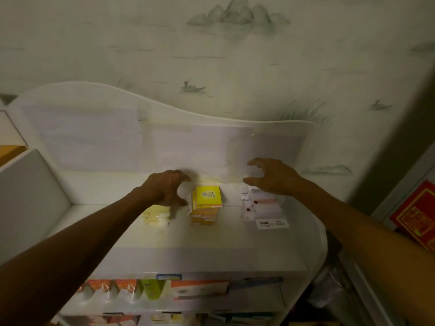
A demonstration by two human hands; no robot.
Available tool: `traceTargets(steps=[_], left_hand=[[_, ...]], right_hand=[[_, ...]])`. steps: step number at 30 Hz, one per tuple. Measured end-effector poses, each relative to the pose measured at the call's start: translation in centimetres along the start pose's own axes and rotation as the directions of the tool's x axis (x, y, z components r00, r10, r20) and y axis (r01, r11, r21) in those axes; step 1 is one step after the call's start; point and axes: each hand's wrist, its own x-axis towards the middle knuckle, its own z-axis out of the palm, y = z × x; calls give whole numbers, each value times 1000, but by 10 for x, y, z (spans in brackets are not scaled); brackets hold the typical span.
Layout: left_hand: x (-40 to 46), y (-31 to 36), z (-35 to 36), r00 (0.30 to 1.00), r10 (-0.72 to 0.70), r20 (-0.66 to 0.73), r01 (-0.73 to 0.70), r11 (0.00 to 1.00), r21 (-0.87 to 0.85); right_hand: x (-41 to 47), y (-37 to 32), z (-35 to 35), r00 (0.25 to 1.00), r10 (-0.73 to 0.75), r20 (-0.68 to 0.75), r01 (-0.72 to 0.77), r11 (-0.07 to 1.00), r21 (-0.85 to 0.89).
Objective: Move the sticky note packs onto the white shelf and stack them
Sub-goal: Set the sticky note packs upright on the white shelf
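Head view. The white shelf (211,243) carried three groups of goods near its back panel. At centre stood a stack of sticky note packs (205,208), topped by a bright yellow pack with a printed label and built on orange-edged packs below; the column looked slightly uneven at its left edge, where a small tag stuck out. To its left lay a lower, pale yellow stack (156,216), and to its right a pile of clear-wrapped white packets (261,208) with red dots and a barcode label.

The left hand (168,189) hovered just beside the central stack, fingers and thumb curled apart in a wide claw and closed on nothing. The right hand (270,176) hung above the wrapped packets, fingers likewise spread and loosely bent, its grip empty.

The step in hand appeared to be squaring or releasing the central stack. Done well, it would call for light pressure on opposite sides so the edges align, without nudging the top pack off.

The packs were small, flat, square blocks with glossy wrapping; the shelf was smooth white board with a wavy-topped back and a rounded right corner. A lower tier (188,295) held orange and green cartons, blurred. The wallpaper (235,31) showed faint ink-wash mountains.
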Motion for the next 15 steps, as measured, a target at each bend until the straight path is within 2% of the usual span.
traceTargets(steps=[5, 15], left_hand=[[-13, -6, -14, 998, -43, -49, 43, 999, -7], [-76, -64, -33, 976, -209, -65, 210, 978, 3]], right_hand=[[5, -30, 3, 988, -148, 49, 152, 985, -81], [25, -113, 24, 927, -369, 72, 374, 924, -75]])
